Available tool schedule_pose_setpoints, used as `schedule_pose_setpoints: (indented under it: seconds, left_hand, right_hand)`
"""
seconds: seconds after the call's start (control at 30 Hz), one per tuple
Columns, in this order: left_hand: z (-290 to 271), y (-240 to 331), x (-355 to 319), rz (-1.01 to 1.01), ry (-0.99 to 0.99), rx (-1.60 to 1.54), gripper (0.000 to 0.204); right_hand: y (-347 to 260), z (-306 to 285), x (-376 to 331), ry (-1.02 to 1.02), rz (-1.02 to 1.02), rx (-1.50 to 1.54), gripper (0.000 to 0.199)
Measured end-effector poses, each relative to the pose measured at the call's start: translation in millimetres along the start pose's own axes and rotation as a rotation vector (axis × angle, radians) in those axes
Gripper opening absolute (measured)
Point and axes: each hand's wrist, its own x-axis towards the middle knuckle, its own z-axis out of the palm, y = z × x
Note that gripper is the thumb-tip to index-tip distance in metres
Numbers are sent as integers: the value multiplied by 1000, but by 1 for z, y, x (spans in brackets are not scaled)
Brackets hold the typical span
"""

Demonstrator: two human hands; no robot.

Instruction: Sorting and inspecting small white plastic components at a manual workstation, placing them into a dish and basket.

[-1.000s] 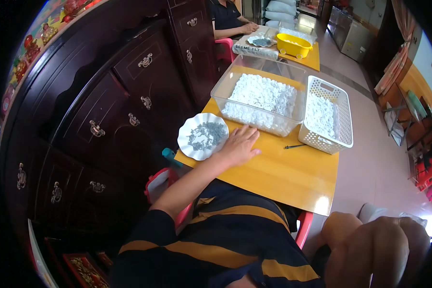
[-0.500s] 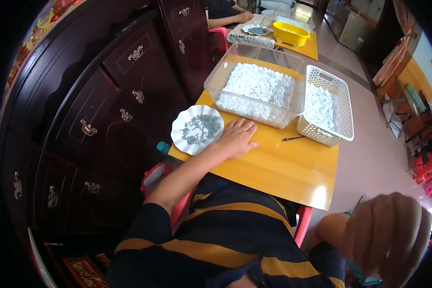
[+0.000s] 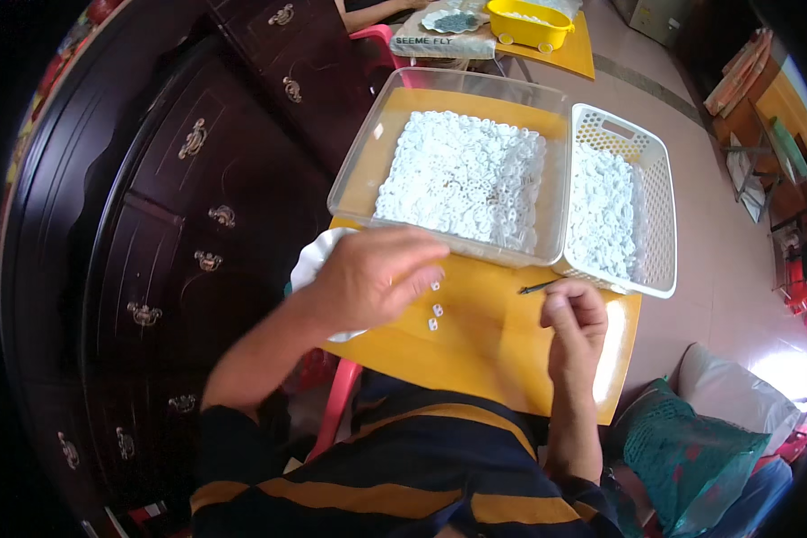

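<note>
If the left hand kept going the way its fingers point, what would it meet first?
Probably the small white pieces lying on the yellow table just past the left hand fingertips; beyond them, the thin dark tool at the right hand. Height above the table is unclear.

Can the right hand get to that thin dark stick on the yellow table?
Probably yes. The right hand sits just below the thin dark stick on the yellow table, and nothing lies between them.
</note>
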Motion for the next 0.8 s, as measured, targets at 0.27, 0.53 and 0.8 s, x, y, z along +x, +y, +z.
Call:
schedule_pose_setpoints:
  seconds: [0.27, 0.53, 0.8]
  left_hand:
    - [23, -117, 156, -156, -501, -42, 27]
    - [104, -170, 187, -21, -471, 286, 24]
    - [121, -139, 177, -34, -526, 56, 30]
  right_hand:
    - [86, -5, 28, -274, 270, -137, 10]
    - [106, -18, 38, -225, 309, -119, 14]
    - [101, -15, 40, -201, 237, -139, 14]
